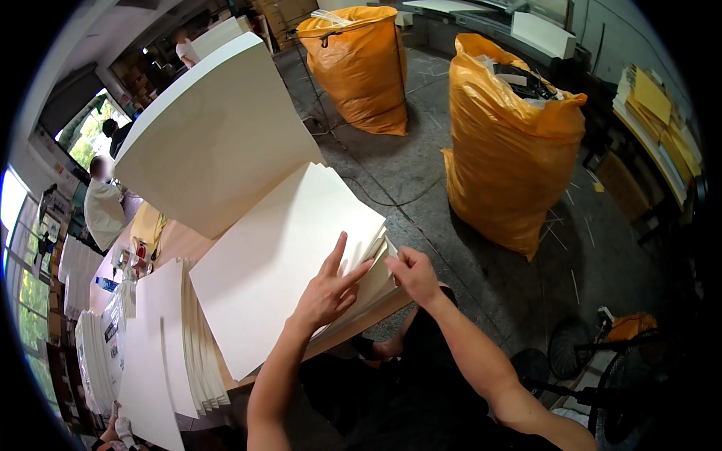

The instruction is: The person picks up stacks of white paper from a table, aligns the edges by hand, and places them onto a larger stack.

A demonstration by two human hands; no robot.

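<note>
Two hands on the paper stack (286, 255) at the near corner of the surface (180, 242). Left hand (327, 293) flat on top, fingers spread, clamped on nothing. Right hand (412, 274) grip pinched on the stack's edge sheets; fingertips hidden behind them. Lower sheets mostly covered.

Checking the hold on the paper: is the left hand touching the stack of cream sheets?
Touching. The head view shows the left hand lying flat, fingers spread, on the top sheet of the stack of cream sheets.
</note>
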